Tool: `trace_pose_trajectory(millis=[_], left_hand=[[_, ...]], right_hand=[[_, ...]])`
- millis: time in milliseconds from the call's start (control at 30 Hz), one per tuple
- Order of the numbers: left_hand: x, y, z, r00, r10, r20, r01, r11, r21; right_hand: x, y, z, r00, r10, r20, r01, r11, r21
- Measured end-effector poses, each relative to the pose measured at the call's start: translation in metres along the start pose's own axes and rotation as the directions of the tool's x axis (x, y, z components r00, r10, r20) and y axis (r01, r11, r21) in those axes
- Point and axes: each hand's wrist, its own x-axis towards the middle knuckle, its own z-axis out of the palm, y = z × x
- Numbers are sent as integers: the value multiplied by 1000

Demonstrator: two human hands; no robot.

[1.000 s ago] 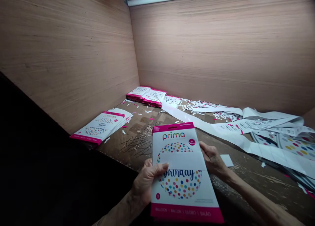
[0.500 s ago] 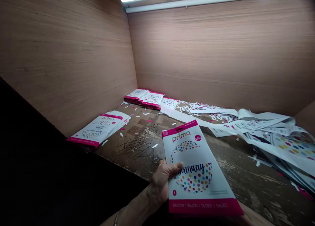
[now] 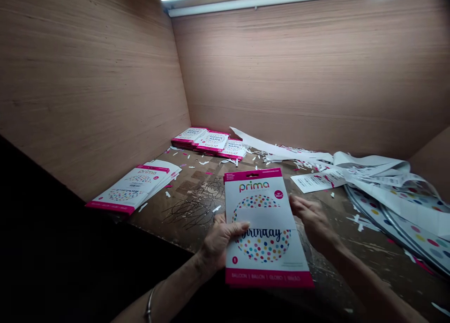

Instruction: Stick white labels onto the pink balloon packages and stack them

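Observation:
A white and pink balloon packet (image 3: 262, 248), printed with coloured dots and "birthday", stands tilted before me, face towards me. Along its lower edge a slight thickness shows, so more packets may lie behind it. My left hand (image 3: 218, 241) is closed on its left side, thumb on the front and the other fingers mostly hidden behind. At the packet's right edge is my right hand (image 3: 312, 217), fingers curled and pressed together. Its fingertips meet the edge, and whatever they pinch is hidden.
Fanned packets (image 3: 135, 187) lie at the left table edge. More stacks (image 3: 211, 140) sit in the back corner. Long paper label strips (image 3: 372, 166) and dotted flat balloons (image 3: 411, 229) cover the right side. Paper scraps and a dark wire tangle (image 3: 193, 206) lie on the table.
The packet has moved slightly left and up and stands straighter in my left hand. My right hand has come out from behind it to its right edge. The label strip's end has shifted at the back.

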Motion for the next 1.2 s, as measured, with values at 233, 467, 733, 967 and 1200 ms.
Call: trace_pose_trajectory(millis=[233,467,733,967,1200], left_hand=[[2,-4,1,997,-5,81,-6,991,137],[5,17,16,988,100,115,-126,962,241],[-20,-72,38,931,-75,358,167,958,-233],[9,-58,48,976,-61,208,126,940,-318],[42,-54,6,959,155,-237,-32,891,453]], right_hand=[[-22,-7,-6,946,231,225,-297,897,327],[-24,-3,-2,958,285,-28,-233,831,505],[-34,-33,-43,918,310,-246,-139,834,534],[-55,-4,-42,884,465,-54,-333,706,625],[-54,45,-34,800,599,35,-528,675,515]])
